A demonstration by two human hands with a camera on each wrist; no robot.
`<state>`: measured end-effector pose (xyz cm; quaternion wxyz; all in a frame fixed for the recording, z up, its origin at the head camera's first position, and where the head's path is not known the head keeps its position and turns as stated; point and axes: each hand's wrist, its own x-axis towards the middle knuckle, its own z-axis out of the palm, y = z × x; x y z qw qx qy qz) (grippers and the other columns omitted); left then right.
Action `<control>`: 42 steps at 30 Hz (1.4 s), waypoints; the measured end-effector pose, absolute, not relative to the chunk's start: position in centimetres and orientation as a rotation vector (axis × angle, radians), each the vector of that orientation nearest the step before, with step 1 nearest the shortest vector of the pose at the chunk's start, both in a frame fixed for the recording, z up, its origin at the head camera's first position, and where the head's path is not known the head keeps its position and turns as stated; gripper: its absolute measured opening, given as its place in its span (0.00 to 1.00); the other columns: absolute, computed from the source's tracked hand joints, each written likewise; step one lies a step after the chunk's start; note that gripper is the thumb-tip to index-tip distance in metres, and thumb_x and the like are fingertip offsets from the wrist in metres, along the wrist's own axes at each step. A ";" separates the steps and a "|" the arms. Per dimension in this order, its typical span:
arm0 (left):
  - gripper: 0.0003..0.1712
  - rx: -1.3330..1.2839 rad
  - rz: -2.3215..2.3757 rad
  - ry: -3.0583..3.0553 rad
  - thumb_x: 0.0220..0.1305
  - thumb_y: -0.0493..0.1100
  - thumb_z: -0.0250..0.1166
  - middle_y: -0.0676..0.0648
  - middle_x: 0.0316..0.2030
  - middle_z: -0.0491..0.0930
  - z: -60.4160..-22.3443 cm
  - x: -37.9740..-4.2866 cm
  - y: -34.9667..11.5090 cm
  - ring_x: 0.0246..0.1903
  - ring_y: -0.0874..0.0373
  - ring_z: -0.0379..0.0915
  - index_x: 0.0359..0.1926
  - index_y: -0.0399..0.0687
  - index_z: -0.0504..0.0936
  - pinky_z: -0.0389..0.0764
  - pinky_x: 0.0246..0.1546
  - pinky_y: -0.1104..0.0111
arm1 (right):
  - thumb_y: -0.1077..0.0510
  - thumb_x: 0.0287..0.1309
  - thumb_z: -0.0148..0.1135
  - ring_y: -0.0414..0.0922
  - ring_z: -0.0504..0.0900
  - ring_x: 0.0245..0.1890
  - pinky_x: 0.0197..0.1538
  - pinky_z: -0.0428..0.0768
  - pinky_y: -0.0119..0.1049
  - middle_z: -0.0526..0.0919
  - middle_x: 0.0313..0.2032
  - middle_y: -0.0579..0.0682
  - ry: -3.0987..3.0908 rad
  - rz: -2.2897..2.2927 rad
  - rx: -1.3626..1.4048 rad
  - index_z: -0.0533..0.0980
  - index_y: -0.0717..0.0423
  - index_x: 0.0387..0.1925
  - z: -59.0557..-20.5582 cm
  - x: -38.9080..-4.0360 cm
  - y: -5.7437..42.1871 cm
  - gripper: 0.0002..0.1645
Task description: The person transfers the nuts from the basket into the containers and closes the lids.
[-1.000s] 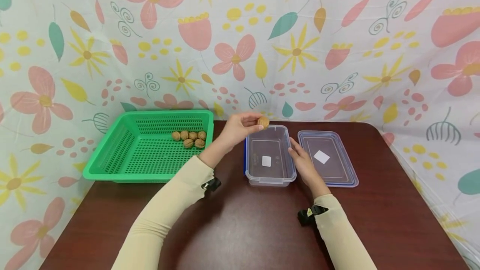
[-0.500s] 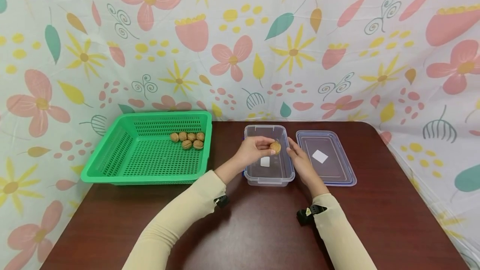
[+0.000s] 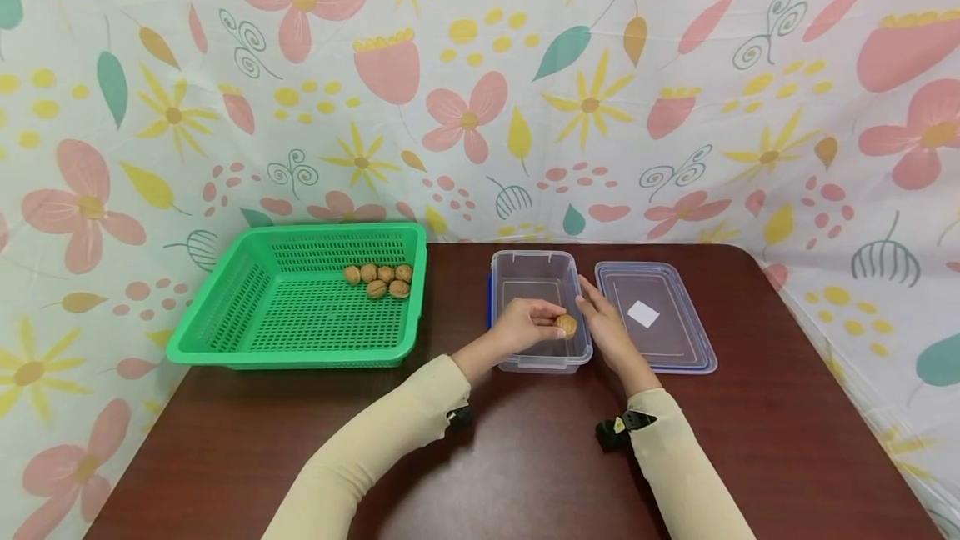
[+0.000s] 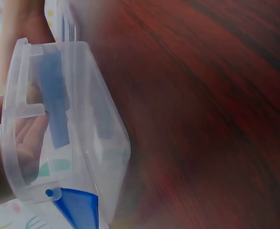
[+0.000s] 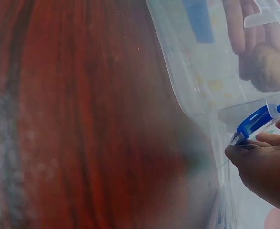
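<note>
My left hand [image 3: 525, 325] pinches a walnut [image 3: 566, 325] between thumb and fingertips, low over the front right part of a clear plastic box [image 3: 546, 362]. Through the box wall, the right wrist view shows the same walnut [image 5: 269, 69], blurred, under the left fingers. My right hand [image 3: 609, 336] lies along the box's right side with fairly straight fingers. Its fingertips are right at a blue clip [image 5: 258, 121] that hangs from the rim. Another blue clip [image 4: 77, 207] hangs down in the left wrist view.
At the left stands a green slotted basket [image 3: 300, 315], with several walnuts [image 3: 377, 289] in its back right corner. A clear lid [image 3: 678, 332] with a white label lies right of the box on the brown table [image 3: 525, 465]. Behind hangs a flowered cloth [image 3: 465, 40].
The left hand has carried the walnut from the box's back rim forward and down over its front right part. The right hand stays at the box's side.
</note>
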<state>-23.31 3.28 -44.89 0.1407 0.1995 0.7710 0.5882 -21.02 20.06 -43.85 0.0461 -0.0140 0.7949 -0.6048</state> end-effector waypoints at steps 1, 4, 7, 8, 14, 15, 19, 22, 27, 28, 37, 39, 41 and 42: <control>0.18 0.578 1.687 2.234 0.54 0.31 0.71 0.38 0.43 0.84 -45.0 -23.4 3.4 0.45 0.51 0.82 0.47 0.32 0.83 0.82 0.39 0.74 | 0.59 0.75 0.37 0.59 0.45 0.73 0.72 0.46 0.55 0.47 0.73 0.64 2.421 -1.848 -0.042 0.46 0.64 0.74 -43.9 -21.0 20.1 0.32; 0.17 0.577 1.660 2.248 0.54 0.31 0.72 0.39 0.41 0.85 -45.3 -23.4 3.6 0.43 0.53 0.83 0.47 0.32 0.84 0.82 0.38 0.74 | 0.59 0.75 0.37 0.60 0.46 0.73 0.72 0.47 0.55 0.47 0.73 0.64 2.406 -1.855 -0.040 0.46 0.63 0.74 -44.1 -21.1 20.1 0.32; 0.17 0.566 1.643 2.235 0.54 0.30 0.72 0.39 0.41 0.85 -45.6 -23.5 3.7 0.42 0.54 0.83 0.46 0.33 0.84 0.82 0.38 0.74 | 0.59 0.75 0.37 0.60 0.46 0.73 0.72 0.47 0.55 0.47 0.73 0.63 2.401 -1.862 -0.037 0.46 0.62 0.74 -44.2 -21.2 20.1 0.32; 0.17 0.566 1.643 2.230 0.53 0.30 0.72 0.38 0.41 0.85 -45.6 -23.4 3.7 0.42 0.53 0.83 0.46 0.32 0.84 0.82 0.38 0.74 | 0.59 0.75 0.37 0.60 0.46 0.73 0.72 0.47 0.55 0.47 0.73 0.63 2.402 -1.864 -0.041 0.46 0.62 0.74 -44.3 -21.2 20.1 0.32; 0.17 0.565 1.596 2.235 0.53 0.30 0.72 0.40 0.43 0.85 -45.5 -23.4 3.8 0.43 0.53 0.82 0.47 0.33 0.84 0.82 0.39 0.74 | 0.59 0.75 0.37 0.59 0.44 0.73 0.72 0.45 0.54 0.47 0.73 0.63 2.415 -1.864 -0.062 0.46 0.63 0.74 -44.2 -21.2 20.2 0.32; 0.17 0.562 1.578 2.239 0.54 0.31 0.72 0.40 0.43 0.85 -45.5 -23.4 3.8 0.43 0.54 0.82 0.47 0.34 0.84 0.82 0.39 0.75 | 0.59 0.75 0.37 0.59 0.44 0.73 0.72 0.46 0.55 0.46 0.73 0.63 2.414 -1.864 -0.060 0.46 0.63 0.74 -44.2 -21.2 20.2 0.32; 0.17 0.570 1.550 2.225 0.54 0.30 0.72 0.40 0.43 0.84 -45.7 -23.4 3.8 0.43 0.53 0.82 0.47 0.33 0.84 0.82 0.40 0.74 | 0.59 0.75 0.37 0.60 0.44 0.73 0.72 0.46 0.55 0.46 0.74 0.63 2.407 -1.869 -0.063 0.46 0.63 0.74 -44.1 -21.2 20.2 0.32; 0.18 0.578 1.563 2.197 0.53 0.29 0.71 0.37 0.44 0.84 -45.7 -23.4 3.8 0.44 0.51 0.82 0.47 0.30 0.83 0.82 0.40 0.73 | 0.60 0.75 0.37 0.59 0.44 0.73 0.72 0.45 0.55 0.46 0.73 0.63 2.409 -1.871 -0.068 0.46 0.64 0.74 -44.1 -21.1 20.2 0.31; 0.19 0.593 1.574 2.187 0.54 0.29 0.70 0.34 0.45 0.82 -45.7 -23.4 3.7 0.45 0.50 0.82 0.48 0.28 0.81 0.82 0.40 0.73 | 0.60 0.75 0.37 0.59 0.42 0.73 0.72 0.44 0.55 0.46 0.74 0.63 2.401 -1.876 -0.058 0.46 0.64 0.74 -44.4 -21.4 20.3 0.31; 0.19 0.598 1.570 2.194 0.54 0.29 0.70 0.34 0.45 0.82 -45.6 -23.4 3.7 0.45 0.50 0.82 0.48 0.28 0.81 0.82 0.40 0.73 | 0.60 0.75 0.37 0.59 0.42 0.73 0.72 0.44 0.56 0.46 0.74 0.63 2.395 -1.880 -0.055 0.46 0.63 0.74 -44.6 -21.5 20.4 0.31; 0.19 0.657 1.502 2.266 0.58 0.35 0.70 0.40 0.45 0.84 -43.7 -23.6 2.9 0.45 0.54 0.81 0.50 0.32 0.82 0.81 0.40 0.74 | 0.54 0.76 0.39 0.55 0.44 0.74 0.73 0.46 0.54 0.48 0.74 0.60 2.428 -1.883 -0.057 0.47 0.56 0.75 -47.3 -23.0 21.3 0.32; 0.20 0.668 1.508 2.252 0.59 0.36 0.70 0.40 0.47 0.83 -43.0 -23.7 2.6 0.46 0.54 0.81 0.52 0.33 0.81 0.81 0.40 0.73 | 0.54 0.76 0.38 0.56 0.45 0.73 0.72 0.46 0.55 0.48 0.74 0.60 2.440 -1.874 -0.064 0.47 0.55 0.76 -47.4 -23.0 21.3 0.32; 0.21 0.683 1.526 2.229 0.60 0.37 0.69 0.39 0.48 0.82 -42.2 -23.9 2.0 0.47 0.54 0.80 0.53 0.33 0.80 0.81 0.41 0.73 | 0.54 0.76 0.38 0.56 0.44 0.73 0.72 0.46 0.55 0.48 0.74 0.60 2.439 -1.875 -0.068 0.47 0.55 0.76 -47.5 -23.0 21.3 0.32; 0.22 0.695 1.535 2.216 0.60 0.37 0.69 0.38 0.49 0.82 -41.7 -24.0 1.7 0.48 0.53 0.80 0.54 0.33 0.79 0.81 0.42 0.73 | 0.54 0.76 0.38 0.56 0.44 0.73 0.72 0.46 0.56 0.48 0.74 0.59 2.436 -1.878 -0.067 0.47 0.55 0.76 -47.5 -22.9 21.2 0.32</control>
